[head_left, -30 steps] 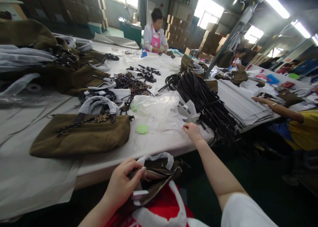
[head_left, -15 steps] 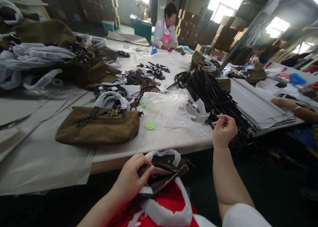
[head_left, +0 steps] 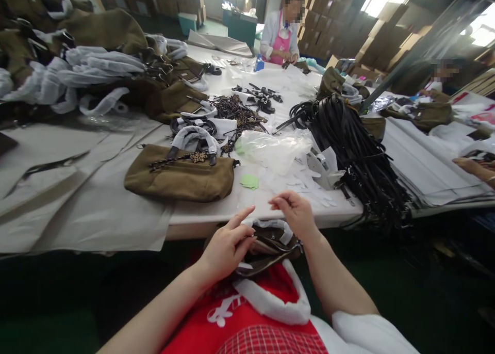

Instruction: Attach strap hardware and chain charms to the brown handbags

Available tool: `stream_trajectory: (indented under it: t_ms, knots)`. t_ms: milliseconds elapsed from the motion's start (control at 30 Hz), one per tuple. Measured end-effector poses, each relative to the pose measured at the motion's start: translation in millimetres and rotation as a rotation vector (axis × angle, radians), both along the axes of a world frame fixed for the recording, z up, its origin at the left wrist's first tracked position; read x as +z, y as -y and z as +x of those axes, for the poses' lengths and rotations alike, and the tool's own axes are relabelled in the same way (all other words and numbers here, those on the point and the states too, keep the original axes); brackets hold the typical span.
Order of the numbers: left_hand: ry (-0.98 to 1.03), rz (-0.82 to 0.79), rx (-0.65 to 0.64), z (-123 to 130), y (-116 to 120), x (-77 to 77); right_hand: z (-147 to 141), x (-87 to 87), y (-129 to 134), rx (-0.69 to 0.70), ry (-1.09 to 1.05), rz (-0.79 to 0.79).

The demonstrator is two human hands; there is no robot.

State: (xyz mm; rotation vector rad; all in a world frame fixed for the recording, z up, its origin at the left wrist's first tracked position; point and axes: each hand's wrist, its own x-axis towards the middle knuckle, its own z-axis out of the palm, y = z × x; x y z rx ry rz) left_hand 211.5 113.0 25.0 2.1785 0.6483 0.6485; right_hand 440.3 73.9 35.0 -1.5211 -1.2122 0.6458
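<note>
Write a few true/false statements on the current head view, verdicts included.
1. The closed olive-brown fabric bag lies on the white-covered table, left of the light green paper slips. True.
2. The pile of long black straps lies left of that bag. False: the straps are on its right, beyond the slips.
3. The left hand is at the open dark olive bag in front of the red apron. True.
4. The lap-side bag's near handle is bare. False: white wrapping covers it.
5. The right hand is in the strap pile. False: the right hand is raised above the open bag.
</note>
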Motion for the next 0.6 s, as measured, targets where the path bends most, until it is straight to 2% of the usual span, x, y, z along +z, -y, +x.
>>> stream_trajectory:
  t_ms: [133,200,300,367,433,533,600]
  knots:
    - [0.038,-0.031,0.041,-6.0,-1.0,-3.1,90.1,-6.1,-7.3,-0.512,0.019,0.159]
    - [0.049,-0.042,0.045,-7.5,-2.4,-5.4,141.0,2.2,-5.1,-0.643,0.098,0.185]
    - [0.052,-0.053,0.042,-6.6,-4.1,-6.9,197.6,28.3,2.4,-0.777,0.220,0.190]
    - [0.050,-0.058,0.046,-4.6,-4.5,-6.3,216.4,48.4,8.2,-0.824,0.248,0.172]
    - [0.053,-0.066,0.047,-2.4,-4.5,-5.4,222.7,66.0,14.2,-0.850,0.320,0.157]
    - [0.052,-0.090,0.046,0.0,-4.4,-5.3,222.4,85.8,19.5,-0.920,0.615,0.190]
    - [0.050,-0.097,0.056,1.1,-4.4,-6.5,221.5,92.3,16.3,-0.968,0.734,0.190]
